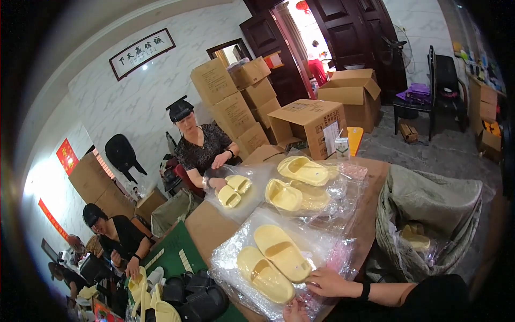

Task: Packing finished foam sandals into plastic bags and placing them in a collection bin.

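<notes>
Brown tabletop [214,228]: yellow slippers [281,255] lie amid clear plastic [228,257]. Right hand [326,282] bent beside a heel, left hand [295,311] at near edge; grips unclear. Uneven tugging might tear film.

At the table's [217,222] near edge, your left hand [295,312] is cut off by the lower picture edge; its hold on the clear plastic [228,263] cannot be told. Whether your right hand [327,282] grips this plastic or merely rests on it is likewise unclear. Past the table's right edge, a grey sack [410,196] partly hides a yellow slipper [416,239] from you. Well beyond the far edge, a distant person [316,64] is too small for you to make out.
</notes>
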`<state>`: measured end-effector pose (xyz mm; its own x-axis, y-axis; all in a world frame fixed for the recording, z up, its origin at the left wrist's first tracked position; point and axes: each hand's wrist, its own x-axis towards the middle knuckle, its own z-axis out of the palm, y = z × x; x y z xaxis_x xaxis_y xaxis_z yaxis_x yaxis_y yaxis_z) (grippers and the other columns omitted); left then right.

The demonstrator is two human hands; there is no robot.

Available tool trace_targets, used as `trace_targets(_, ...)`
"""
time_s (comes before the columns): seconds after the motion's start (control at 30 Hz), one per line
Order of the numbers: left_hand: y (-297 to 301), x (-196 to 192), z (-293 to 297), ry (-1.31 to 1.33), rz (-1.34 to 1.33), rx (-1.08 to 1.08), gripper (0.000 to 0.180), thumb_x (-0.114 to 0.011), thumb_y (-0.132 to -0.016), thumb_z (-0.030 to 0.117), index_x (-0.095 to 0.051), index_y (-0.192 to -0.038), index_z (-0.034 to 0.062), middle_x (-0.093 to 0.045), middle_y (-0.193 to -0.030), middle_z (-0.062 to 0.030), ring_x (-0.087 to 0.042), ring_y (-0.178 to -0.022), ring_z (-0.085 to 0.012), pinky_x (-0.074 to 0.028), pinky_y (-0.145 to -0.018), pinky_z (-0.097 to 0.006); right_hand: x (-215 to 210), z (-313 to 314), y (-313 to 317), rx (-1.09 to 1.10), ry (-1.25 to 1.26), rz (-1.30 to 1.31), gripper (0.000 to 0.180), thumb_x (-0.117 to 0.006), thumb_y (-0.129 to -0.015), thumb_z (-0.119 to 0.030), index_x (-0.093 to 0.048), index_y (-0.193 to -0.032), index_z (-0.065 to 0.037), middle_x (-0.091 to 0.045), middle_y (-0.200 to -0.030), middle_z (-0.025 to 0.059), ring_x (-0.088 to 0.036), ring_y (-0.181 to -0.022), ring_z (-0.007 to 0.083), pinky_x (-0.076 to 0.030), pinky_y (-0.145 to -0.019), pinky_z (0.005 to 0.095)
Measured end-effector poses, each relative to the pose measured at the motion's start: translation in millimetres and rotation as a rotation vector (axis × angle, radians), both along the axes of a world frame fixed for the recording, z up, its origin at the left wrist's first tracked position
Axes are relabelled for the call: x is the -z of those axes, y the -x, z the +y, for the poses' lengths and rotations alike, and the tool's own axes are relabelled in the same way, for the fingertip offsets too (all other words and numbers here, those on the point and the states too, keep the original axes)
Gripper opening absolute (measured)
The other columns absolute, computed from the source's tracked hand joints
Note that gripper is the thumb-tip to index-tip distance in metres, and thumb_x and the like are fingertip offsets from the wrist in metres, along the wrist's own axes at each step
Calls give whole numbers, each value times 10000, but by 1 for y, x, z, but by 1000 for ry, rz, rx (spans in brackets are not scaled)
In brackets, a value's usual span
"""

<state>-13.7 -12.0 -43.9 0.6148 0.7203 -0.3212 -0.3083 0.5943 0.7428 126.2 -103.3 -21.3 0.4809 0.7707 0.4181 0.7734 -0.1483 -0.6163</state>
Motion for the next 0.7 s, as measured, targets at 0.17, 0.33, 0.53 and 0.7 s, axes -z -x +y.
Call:
trace_targets(0.17,0,-10,-7,-6,-22,6,105,-560,-939,106,-572,-1026,48,-601,-871,-33,-584,-732,-131,-479,-584,-246,3,5,4,95,10,-146,238,-560,-862,-232,-627,-1026,-74,-573,-892,94,-545,-828,286,-458,-715,382)
trace_targets(0.33,5,6,2,-50,-61,101,144,-548,-946,111,-557,-1065,30,-609,-962,-71,-607,-841,-180,-516,-684,-287,10,13,14,-274,-3,-57,192,-576,-861,-216,-631,-944,-52,-578,-902,114,-570,-840,270,-466,-713,373)
trace_targets(0.53,4,26,5,-96,-94,22,233,-424,-964,53,-514,-1171,-4,-577,-1112,-129,-584,-1002,-253,-516,-840,-360,11,24,29,-359,-103,81,211,-544,-910,-225,-627,-963,-39,-592,-955,105,-571,-884,266,-467,-777,354)
trace_targets(0.7,5,26,4,-132,-153,62,261,-425,-975,77,-489,-1214,-6,-558,-1163,-143,-568,-1039,-260,-501,-875,-370,22,28,23,-458,-95,-86,329,-503,-943,-300,-591,-1133,-46,-569,-1069,128,-550,-932,289,-452,-822,361)
